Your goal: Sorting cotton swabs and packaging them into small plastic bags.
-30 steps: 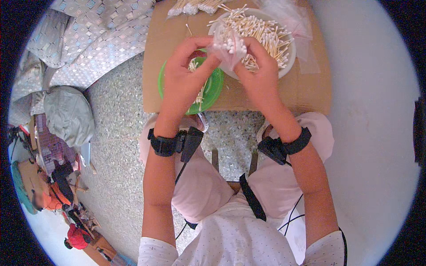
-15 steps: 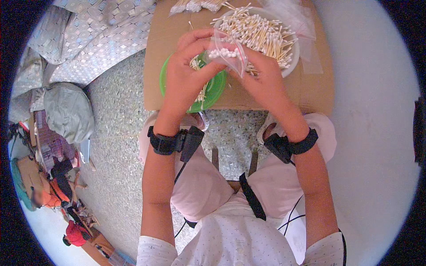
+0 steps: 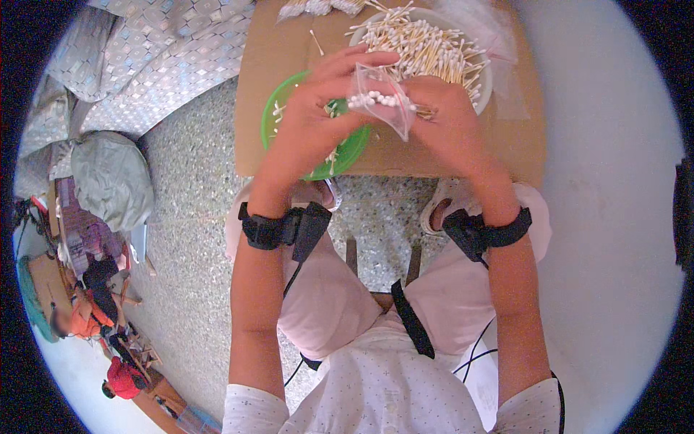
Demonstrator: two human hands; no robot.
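Above the near part of the cardboard, my left hand [image 3: 307, 119] is closed on a small clear zip bag [image 3: 397, 124] with a red line along its mouth. White cotton tips [image 3: 376, 100] show in a row inside it. My right hand [image 3: 448, 123], somewhat smeared by motion, is closed at the bag's right side. Between its thumb and fingers, the ends of a few cotton swabs [image 3: 425, 111] stick out. Below my left hand is a green bowl [image 3: 354, 150] with loose swabs, partly hidden. Behind my right hand stands a white bowl [image 3: 486, 81] heaped with swabs.
Filled swab packets [image 3: 318, 7] lie at the far edge of the cardboard [image 3: 390, 155]. Clear empty bags [image 3: 499, 43] lie at the far right, and a single swab [image 3: 316, 42] rests behind my left hand. A grey bag [image 3: 112, 181] sits on the floor at left; other people are beyond.
The bag and both hands have shifted slightly right and nearer to me. My right hand has drawn away from the left, and swab ends now show by its fingers.
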